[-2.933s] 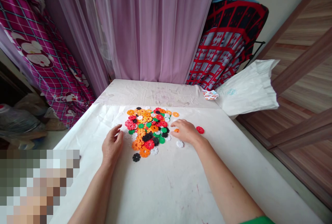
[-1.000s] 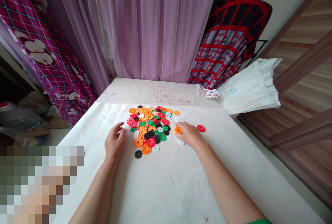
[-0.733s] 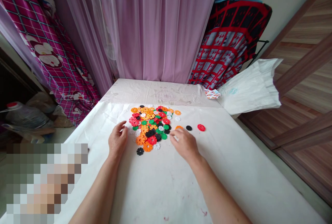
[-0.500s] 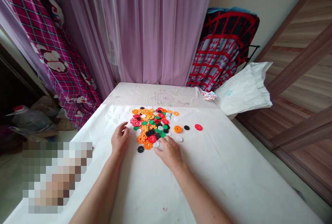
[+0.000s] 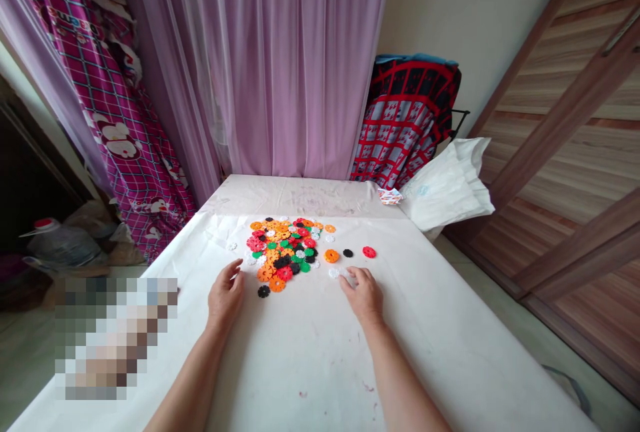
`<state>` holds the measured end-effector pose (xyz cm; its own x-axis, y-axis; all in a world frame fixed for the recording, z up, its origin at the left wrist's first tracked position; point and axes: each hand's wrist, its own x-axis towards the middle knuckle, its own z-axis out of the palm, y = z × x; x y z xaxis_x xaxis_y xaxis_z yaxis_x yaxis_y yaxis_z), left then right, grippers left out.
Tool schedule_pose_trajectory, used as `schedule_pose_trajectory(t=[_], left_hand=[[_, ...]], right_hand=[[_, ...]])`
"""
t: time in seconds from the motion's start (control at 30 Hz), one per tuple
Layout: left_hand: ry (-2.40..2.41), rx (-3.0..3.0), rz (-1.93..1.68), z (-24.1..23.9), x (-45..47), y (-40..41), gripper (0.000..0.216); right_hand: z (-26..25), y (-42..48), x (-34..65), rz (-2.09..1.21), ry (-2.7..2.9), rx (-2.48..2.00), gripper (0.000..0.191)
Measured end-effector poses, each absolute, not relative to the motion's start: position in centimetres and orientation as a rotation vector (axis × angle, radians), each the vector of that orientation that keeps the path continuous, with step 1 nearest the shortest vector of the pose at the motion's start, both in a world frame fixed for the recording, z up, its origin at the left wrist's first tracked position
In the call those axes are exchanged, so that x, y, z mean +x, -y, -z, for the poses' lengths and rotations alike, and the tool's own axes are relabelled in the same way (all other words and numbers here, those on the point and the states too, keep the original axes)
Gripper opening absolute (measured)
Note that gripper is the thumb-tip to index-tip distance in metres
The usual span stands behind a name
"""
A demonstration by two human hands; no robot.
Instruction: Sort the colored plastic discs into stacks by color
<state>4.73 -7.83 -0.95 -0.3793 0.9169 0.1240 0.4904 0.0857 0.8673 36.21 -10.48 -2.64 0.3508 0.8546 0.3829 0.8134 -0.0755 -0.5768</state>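
Small plastic discs (image 5: 283, 249) lie heaped toward the table's (image 5: 450, 325) far edge, midway between its sides. One white disc (image 5: 333, 273) sits loose just beside the right hand (image 5: 364, 293), which lies palm down, open and gripping nothing, while the left hand (image 5: 226, 292) rests half open and empty at the heap's near left. The discs look light, thin and stiff, apt to skate, so I'd pinch one across its notched rim.

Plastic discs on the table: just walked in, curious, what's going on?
A person is at a white-covered table with a pile of coloured flower-shaped discs. The right hand rests on the table next to a white disc right of the pile; the left hand lies open at its left. An orange disc, black disc and red disc lie apart.
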Motion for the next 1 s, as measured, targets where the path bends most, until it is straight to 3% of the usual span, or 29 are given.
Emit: schedule_pose_trajectory(t=[0.43,0.63,1.0], left_hand=[[-1.948,1.429,-1.25,1.2,4.9,9.1,0.038],[-1.971,1.466,-1.269,1.0,5.2,9.3,0.037],[-2.05,1.563,-1.252,1.3,5.1,11.1,0.035]], right_hand=[[2.1,9.0,35.4,-0.014,1.698,-1.911,0.02],[1.5,9.1,34.9,0.021,1.743,-2.009,0.033],[0.9,9.2,34.8,-0.024,1.788,-2.128,0.023]])
